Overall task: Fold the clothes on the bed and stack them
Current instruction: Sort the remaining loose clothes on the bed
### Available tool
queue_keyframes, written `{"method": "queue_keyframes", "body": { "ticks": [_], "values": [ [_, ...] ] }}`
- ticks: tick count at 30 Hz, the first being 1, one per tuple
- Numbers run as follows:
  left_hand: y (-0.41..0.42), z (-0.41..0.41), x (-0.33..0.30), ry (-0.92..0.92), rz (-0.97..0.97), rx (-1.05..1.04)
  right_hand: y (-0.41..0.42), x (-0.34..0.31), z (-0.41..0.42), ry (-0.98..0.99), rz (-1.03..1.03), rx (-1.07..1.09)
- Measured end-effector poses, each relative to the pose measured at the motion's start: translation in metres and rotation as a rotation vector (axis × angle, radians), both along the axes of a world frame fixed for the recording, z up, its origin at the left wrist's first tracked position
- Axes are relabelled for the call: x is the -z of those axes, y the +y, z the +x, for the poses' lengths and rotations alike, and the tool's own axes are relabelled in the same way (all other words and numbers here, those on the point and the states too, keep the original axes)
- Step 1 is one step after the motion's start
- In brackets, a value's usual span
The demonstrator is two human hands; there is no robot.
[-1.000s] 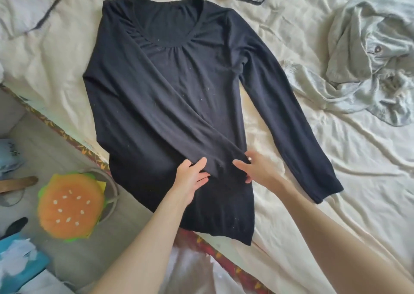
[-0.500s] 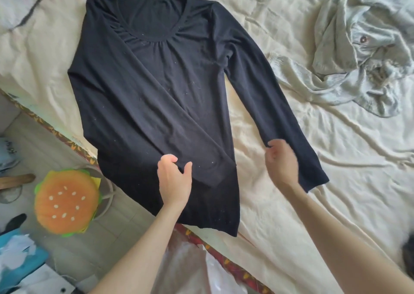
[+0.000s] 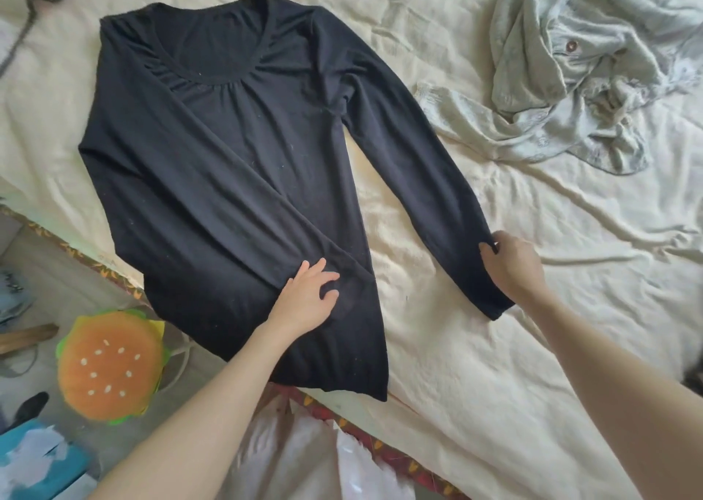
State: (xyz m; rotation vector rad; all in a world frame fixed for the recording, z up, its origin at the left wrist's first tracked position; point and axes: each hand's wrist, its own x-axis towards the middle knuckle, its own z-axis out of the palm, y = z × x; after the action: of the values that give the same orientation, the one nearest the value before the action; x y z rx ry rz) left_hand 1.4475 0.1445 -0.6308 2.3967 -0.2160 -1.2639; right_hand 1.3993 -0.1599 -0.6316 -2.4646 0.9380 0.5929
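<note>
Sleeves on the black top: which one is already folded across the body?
The sleeve under the left hand, lying diagonally over the top's body. The other sleeve, gripped by the right hand, lies outstretched on the sheet.

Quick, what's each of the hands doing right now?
Left hand: open, fingers resting flat on the black top.
Right hand: gripping the top's outstretched sleeve near the cuff.

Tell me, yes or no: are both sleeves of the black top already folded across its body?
No: only one sleeve lies across the black top, under the left hand; the other stretches out on the bed sheet, its cuff gripped by the right hand.
</note>
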Motion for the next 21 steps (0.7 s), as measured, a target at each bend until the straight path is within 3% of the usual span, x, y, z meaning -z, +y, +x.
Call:
{"method": "queue_keyframes", "body": {
  "ticks": [5,8,10,13,15,21],
  "values": [
    [-0.017,0.022,-0.024,0.095,-0.136,-0.539,0.064,-0.043,-0.003,-0.33,0.02,-0.189],
    [-0.029,0.029,-0.045,0.424,-0.382,-0.798,0.107,-0.057,-0.009,-0.374,0.131,-0.351],
    [-0.034,0.031,-0.053,0.521,-0.461,-0.796,0.133,-0.061,-0.012,-0.382,0.194,-0.42],
    [-0.037,0.032,-0.056,0.41,-0.405,-0.741,0.159,-0.054,-0.016,-0.34,0.241,-0.553],
    [-0.032,0.031,-0.051,0.267,-0.328,-0.808,0.164,-0.049,-0.019,-0.282,0.297,-0.572],
    [0.012,0.034,-0.051,0.078,-0.385,-0.956,0.157,-0.053,-0.017,-0.275,0.424,-0.251]
  ]
}}
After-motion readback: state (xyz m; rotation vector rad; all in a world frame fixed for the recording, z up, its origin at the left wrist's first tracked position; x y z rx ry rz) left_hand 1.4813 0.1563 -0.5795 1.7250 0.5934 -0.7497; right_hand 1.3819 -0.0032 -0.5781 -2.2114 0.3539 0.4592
